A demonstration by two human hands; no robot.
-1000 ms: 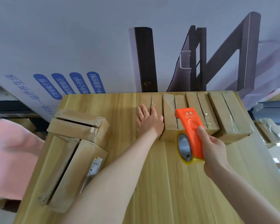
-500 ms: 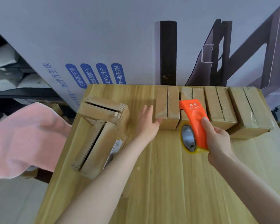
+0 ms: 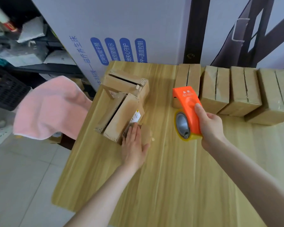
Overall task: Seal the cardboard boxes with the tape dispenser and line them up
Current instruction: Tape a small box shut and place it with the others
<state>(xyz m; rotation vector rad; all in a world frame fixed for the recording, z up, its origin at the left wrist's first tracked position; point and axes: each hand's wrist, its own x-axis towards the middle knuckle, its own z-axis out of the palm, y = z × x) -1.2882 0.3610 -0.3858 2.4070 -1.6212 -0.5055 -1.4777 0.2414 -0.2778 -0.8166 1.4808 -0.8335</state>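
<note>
Four boxes (image 3: 215, 89) in a row on desk (image 3: 170, 177); two unsealed boxes (image 3: 121, 115) left. My left hand (image 3: 134, 145) flat, fingers spread; right hand (image 3: 210, 126) grips orange tape dispenser (image 3: 187, 108).

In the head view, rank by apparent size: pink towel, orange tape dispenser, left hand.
1. pink towel, clearly largest in view.
2. orange tape dispenser and left hand look roughly alike; the dispenser is partly covered by the right hand, so I won't rank them.
</note>
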